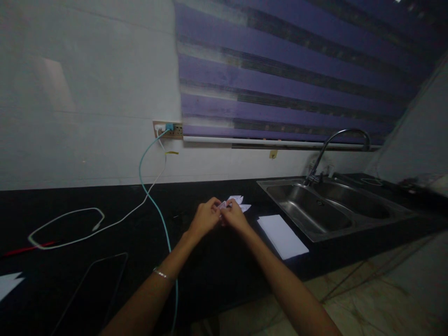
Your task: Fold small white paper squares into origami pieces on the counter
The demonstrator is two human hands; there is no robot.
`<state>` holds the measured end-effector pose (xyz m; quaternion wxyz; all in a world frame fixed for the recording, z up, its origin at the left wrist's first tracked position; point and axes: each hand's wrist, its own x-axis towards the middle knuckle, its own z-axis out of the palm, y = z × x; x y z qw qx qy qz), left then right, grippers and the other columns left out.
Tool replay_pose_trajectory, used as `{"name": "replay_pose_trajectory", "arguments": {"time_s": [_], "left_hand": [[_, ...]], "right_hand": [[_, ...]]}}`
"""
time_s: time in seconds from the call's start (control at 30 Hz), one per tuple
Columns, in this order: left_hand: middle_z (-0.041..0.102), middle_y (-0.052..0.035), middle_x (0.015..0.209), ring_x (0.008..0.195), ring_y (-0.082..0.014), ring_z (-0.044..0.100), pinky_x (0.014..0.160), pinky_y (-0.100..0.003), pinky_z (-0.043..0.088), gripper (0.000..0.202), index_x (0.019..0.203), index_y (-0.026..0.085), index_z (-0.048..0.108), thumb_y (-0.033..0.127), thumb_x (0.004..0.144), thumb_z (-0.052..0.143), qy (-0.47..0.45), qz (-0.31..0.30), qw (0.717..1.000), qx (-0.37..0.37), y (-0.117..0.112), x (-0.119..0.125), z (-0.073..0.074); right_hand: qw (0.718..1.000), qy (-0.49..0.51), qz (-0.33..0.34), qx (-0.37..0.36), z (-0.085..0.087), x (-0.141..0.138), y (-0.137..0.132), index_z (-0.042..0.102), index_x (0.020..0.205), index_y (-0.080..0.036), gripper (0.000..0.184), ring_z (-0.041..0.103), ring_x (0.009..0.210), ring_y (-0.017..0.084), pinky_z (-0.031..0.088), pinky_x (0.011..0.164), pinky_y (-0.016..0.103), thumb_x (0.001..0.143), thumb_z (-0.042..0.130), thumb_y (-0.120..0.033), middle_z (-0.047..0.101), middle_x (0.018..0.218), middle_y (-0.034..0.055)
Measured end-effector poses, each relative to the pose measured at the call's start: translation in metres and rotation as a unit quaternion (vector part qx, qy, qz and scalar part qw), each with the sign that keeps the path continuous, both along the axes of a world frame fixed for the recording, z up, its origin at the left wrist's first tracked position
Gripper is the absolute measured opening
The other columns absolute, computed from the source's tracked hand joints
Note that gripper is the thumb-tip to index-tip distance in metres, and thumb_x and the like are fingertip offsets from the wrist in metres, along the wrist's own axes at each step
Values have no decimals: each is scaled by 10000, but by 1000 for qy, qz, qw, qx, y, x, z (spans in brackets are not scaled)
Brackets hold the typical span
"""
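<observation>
Between my two hands, over the black countertop (224, 275), is a small folded piece of white paper (222, 205). My left hand (206, 215) pinches it from the left, a bracelet on that wrist. From the other side my right hand (234, 215) grips it with closed fingers. Much of the paper is hidden by the fingers. Just beyond my right hand lie small pointed folded paper pieces (246, 207). To the right, beside the sink, rests a stack of white paper sheets (283, 236).
A double steel sink (304, 205) with a curved faucet (325, 144) is at right. A teal cable (161, 214) and a white cable (119, 223) run from the wall outlet (177, 130) across the counter. A dark tablet-like device (93, 294) and more white paper (7, 283) lie at left.
</observation>
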<state>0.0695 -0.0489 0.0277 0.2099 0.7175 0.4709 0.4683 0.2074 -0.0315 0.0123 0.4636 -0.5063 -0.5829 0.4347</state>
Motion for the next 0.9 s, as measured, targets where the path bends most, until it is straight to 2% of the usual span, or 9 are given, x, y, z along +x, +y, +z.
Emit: {"name": "replay_pose_trajectory", "arguments": {"time_s": [0.13,0.33,0.5,0.63,0.77,0.9], "left_hand": [[715,-41,761,615,-148,638,544,-213,463,245,941,161,715,159,756,554,-60,0,998,11,8,-4,-6],[739,-76,830,727,-187,674,648,-252,509,215,896,141,740,234,752,610,-146,-33,988,-27,16,-6,-9],[712,-44,735,641,-163,656,574,-224,483,168,850,137,695,220,725,621,-150,-33,987,-46,13,-7,-5],[661,-4,639,553,-143,632,509,-207,457,142,823,149,632,261,736,626,-158,-47,985,-58,10,-9,-2],[619,20,587,500,-132,605,467,-198,434,180,871,158,621,306,771,600,-157,-44,986,-43,6,-8,2],[611,27,576,485,-127,598,472,-196,436,205,935,169,629,306,791,582,-136,-43,988,-55,1,-7,5]], "right_hand": [[999,20,0,29,4,0,0,452,905,-226,215,496,370,121,389,362,186,700,516,-212,512,479,-86],[997,16,4,77,7,3,-3,522,884,-210,159,481,394,123,370,381,192,731,485,-230,511,487,-64],[980,-79,-39,180,12,4,-8,547,847,-201,108,485,470,116,335,434,186,752,525,-246,502,516,-55],[979,-98,-36,176,17,5,-12,514,965,-206,238,527,498,129,359,461,194,751,583,-282,539,549,-58],[980,-103,-13,170,21,3,-18,491,987,-214,248,537,485,134,356,450,199,828,545,-398,557,566,-49],[956,-176,-13,235,25,3,-23,542,988,-213,230,550,545,139,350,492,206,867,528,-409,568,606,-25]]}}
